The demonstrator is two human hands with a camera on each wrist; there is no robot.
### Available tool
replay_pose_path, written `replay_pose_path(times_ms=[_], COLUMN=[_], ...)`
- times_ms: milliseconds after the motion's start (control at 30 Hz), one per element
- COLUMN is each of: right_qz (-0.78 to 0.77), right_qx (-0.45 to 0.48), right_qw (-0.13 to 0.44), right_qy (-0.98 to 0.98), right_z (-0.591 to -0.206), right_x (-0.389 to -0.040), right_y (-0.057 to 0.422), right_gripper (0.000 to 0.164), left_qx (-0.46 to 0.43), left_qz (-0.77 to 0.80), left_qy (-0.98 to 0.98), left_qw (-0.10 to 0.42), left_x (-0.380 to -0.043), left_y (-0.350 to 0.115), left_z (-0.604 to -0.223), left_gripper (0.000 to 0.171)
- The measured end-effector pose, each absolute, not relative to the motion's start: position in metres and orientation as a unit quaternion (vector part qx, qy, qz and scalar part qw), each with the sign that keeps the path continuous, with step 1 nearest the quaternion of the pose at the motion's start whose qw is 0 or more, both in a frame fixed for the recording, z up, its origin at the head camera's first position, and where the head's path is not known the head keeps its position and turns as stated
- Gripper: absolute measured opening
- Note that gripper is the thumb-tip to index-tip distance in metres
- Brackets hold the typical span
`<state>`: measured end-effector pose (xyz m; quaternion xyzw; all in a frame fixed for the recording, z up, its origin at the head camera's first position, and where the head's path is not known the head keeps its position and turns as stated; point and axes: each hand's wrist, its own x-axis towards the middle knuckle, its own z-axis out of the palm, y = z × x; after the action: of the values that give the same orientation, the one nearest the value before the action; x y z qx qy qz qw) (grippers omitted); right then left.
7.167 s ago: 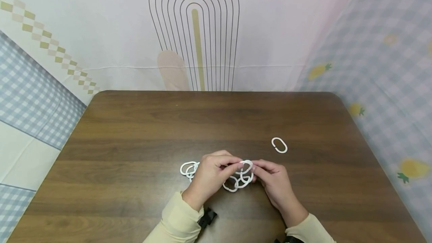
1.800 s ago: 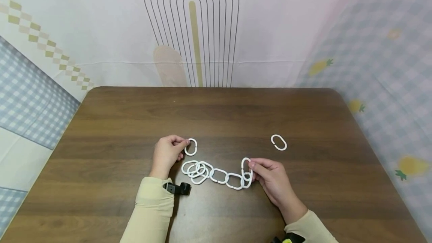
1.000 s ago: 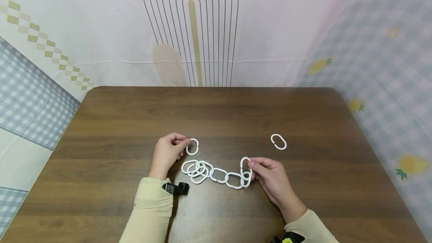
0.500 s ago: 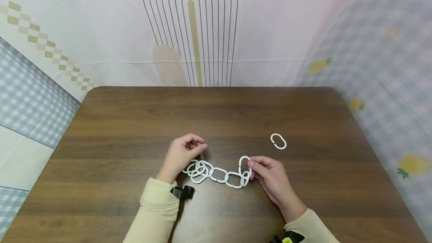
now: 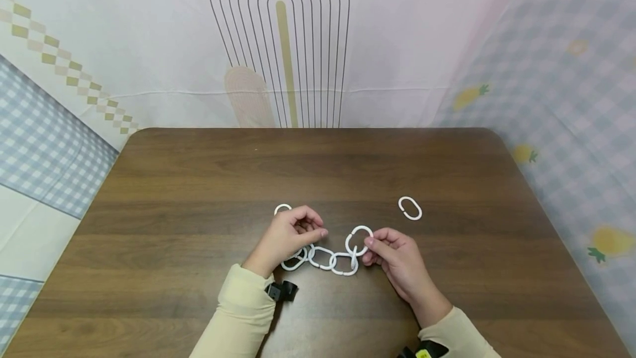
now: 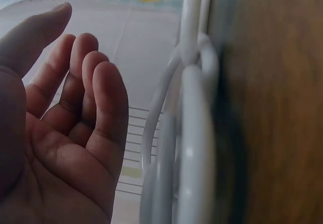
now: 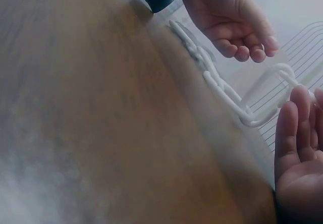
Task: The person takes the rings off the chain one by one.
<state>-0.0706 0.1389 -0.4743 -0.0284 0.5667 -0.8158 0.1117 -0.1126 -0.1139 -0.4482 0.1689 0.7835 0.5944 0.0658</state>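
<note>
A chain of white plastic C-shaped links [image 5: 344, 274] lies across the table, its left part bunched up and partly hidden under the left hand. My right hand [image 5: 399, 261] pinches the end link [image 5: 361, 227] between thumb and fingers, holding it raised at the chain's right end. My left hand [image 5: 288, 235] hovers over the chain, its fingers loosely curled with nothing in them; the left wrist view shows the bare palm [image 6: 70, 158] beside the links. Behind that hand, one loose white link [image 5: 282, 205] is partly covered.
Another loose link [image 5: 408, 198] lies on the wooden table [image 5: 199, 175] beyond the right hand. Black wrist straps [image 5: 281, 290] sit at the sleeve cuffs. A patterned cloth [image 5: 397, 43] hangs behind the table's far edge.
The left hand has let go of the loose link and moved right, over the chain. The right hand has turned the end link, which now shows rounder, with its gap at upper left.
</note>
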Motion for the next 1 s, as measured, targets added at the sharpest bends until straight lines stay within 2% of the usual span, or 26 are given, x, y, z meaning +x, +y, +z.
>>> replay_pose_path(times_ms=[767,867,1000], right_qz=[-0.815,-0.814,-0.814], right_qx=[-0.046,-0.046,-0.048], right_qw=[0.12,0.12,0.119], right_qy=[0.565,0.566,0.566], right_z=[-0.473,-0.473,-0.472], right_x=[-0.071,-0.07,-0.07], right_y=[0.139,0.139,0.139], right_gripper=[0.017,0.016,0.016], left_qx=[0.235,0.239,0.266], left_qz=[0.543,0.534,0.504], left_qy=[0.792,0.798,0.814], left_qw=[0.152,0.146,0.112], left_x=[-0.105,-0.104,-0.104], left_y=[-0.094,-0.092,-0.092], left_z=[-0.446,-0.446,-0.445], left_gripper=[0.016,0.013,0.008])
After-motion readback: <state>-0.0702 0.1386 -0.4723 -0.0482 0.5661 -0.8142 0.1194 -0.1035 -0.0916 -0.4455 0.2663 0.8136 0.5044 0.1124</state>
